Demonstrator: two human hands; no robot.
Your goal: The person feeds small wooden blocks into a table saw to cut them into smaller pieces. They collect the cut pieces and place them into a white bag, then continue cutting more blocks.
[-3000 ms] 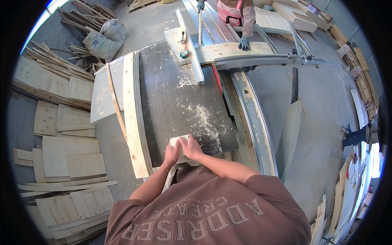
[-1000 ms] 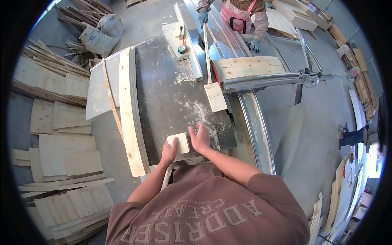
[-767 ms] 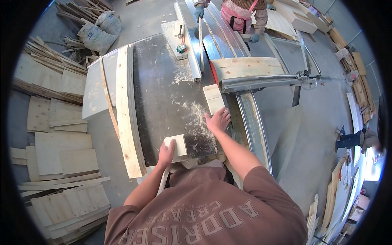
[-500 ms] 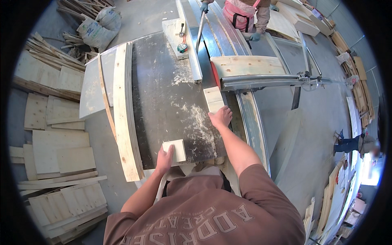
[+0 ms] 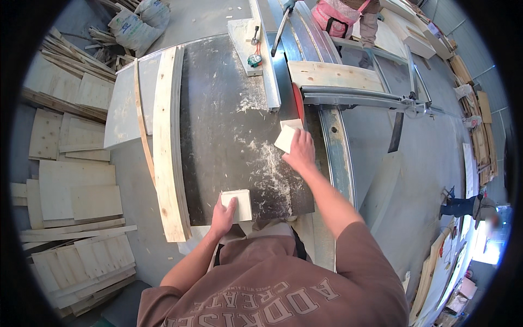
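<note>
My left hand (image 5: 224, 215) grips a small stack of square plywood pieces (image 5: 238, 205) at the near edge of the dark saw table (image 5: 212, 136), thumb lying on top. Farther off and to the right, my right hand (image 5: 301, 150) is closed on a square plywood piece (image 5: 284, 139), which sits at an angle. A second square piece (image 5: 293, 123) shows partly behind it, beside the red blade guard (image 5: 298, 99); whether my fingers touch that one too is hidden. A metal fence (image 5: 266, 65) ends just beyond these pieces.
Long stacked boards (image 5: 168, 136) lie along the table's left side. A wide board (image 5: 338, 75) rests against the crosscut rail (image 5: 354, 98). Across the saw stands a co-worker in a pink apron (image 5: 332, 16), a gloved hand on a stick (image 5: 280, 32). Sawdust (image 5: 272, 169) litters the tabletop.
My right hand has moved slightly away from me and turned its plywood piece, which now overlaps the other piece instead of lining up with it. My left hand keeps its stack.
</note>
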